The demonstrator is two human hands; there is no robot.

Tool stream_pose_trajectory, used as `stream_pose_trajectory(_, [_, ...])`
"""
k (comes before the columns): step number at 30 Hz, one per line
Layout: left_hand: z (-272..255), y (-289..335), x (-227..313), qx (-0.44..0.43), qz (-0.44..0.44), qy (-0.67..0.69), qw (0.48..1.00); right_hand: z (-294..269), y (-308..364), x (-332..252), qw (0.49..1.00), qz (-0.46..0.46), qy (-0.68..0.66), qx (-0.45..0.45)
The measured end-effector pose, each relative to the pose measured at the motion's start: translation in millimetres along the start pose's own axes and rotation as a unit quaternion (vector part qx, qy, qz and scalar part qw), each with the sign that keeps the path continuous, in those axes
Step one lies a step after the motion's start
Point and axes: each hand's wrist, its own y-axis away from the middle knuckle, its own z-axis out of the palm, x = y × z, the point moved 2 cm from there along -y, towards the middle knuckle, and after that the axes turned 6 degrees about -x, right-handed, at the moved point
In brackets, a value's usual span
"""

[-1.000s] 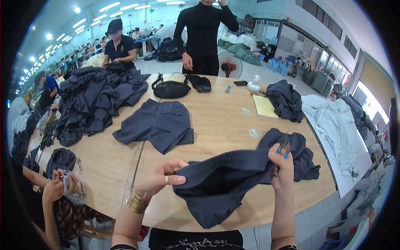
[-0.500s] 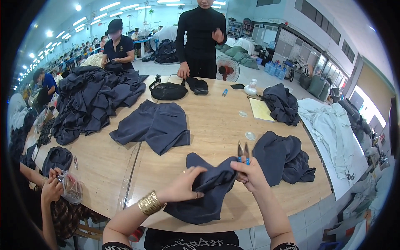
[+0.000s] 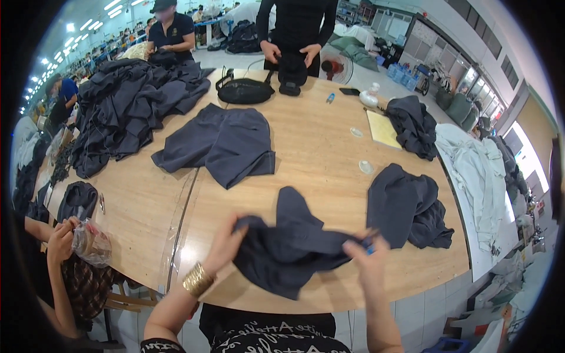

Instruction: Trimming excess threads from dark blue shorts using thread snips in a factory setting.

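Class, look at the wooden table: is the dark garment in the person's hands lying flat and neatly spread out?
No: the dark garment is bunched and gripped at its two ends by the left hand and right hand.

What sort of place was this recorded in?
Most likely a garment factory floor: a big pile of dark garments on a long wooden worktable, and rows of ceiling strip lights over other workers.

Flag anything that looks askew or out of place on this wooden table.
Nothing looks damaged or spilled. The white cloth hangs off the table's right edge, and the big dark garment pile spills loosely over the far left; the flat shorts lie tidy.
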Motion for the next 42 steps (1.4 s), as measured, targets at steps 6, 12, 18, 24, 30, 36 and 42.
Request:
stream_pose_trajectory(6, [-23.1,-58.5,95.7,0.009,0.188,0.044,0.981,-6.1,-31.0,-134.2,0.961,-0.167,-0.220,0.023])
stream_pose_trajectory(12, [-115.1,-54.9,14.2,0.045,-0.025,0.017,0.999,28.7,-56.3,-111.2,0.933,-0.092,-0.232,-0.258])
stream_pose_trajectory(18, [-131.5,28.8,-57.4,0.038,-0.178,0.010,0.983,-35.3,-38.3,31.2,0.974,0.180,-0.108,-0.082])
stream_pose_trajectory(24, [-84.1,49.7,-53.3,0.006,-0.139,-0.065,0.988,-64.7,17.7,92.6,0.965,0.096,0.244,-0.007])
stream_pose_trajectory(30, [-59.6,59.2,-44.5,-0.064,-0.166,-0.215,0.960,-55.9,71.8,87.1,0.907,0.269,0.294,-0.135])
stream_pose_trajectory(36, [-66.6,58.6,-39.5,-0.084,-0.226,-0.119,0.963,-75.8,55.2,76.0,0.906,0.248,0.313,-0.143])
stream_pose_trajectory(42, [-51.3,71.5,-43.1,-0.125,-0.290,0.105,0.943,-75.2,59.1,86.2,0.932,0.235,0.265,-0.077])
